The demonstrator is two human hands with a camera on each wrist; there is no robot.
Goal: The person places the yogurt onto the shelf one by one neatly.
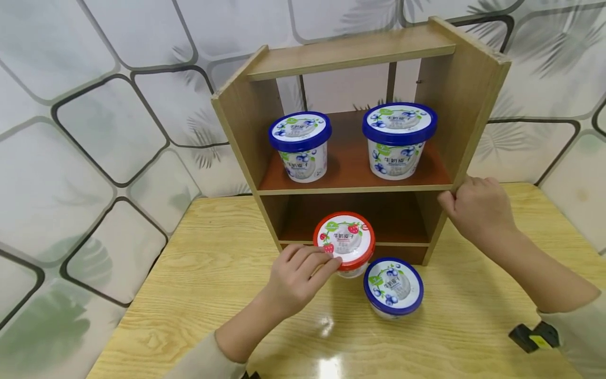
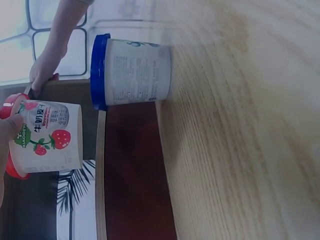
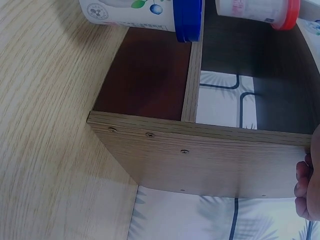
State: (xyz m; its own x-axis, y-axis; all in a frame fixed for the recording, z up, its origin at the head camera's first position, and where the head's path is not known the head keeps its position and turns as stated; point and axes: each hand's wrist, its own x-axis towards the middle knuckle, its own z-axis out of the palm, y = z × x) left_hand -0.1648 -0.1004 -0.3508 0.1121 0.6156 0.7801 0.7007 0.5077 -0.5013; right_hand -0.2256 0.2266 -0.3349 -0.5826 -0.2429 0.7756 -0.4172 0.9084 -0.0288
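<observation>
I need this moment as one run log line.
left hand holds red-lidded tub off table; right hand grips shelf unit; two blue-lidded tubs on upper shelf; one blue-lidded tub on table

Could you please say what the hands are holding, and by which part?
The left hand holds the red-lidded tub by its lid; the right hand grips the shelf unit's right side panel.

Left grip [image 1: 295,276]: fingers curled, well in from counter [image 1: 222,247] left edge. Right grip [image 1: 483,208] curled, near far right corner. Forearms [image 1: 251,326] angle inward.
</observation>
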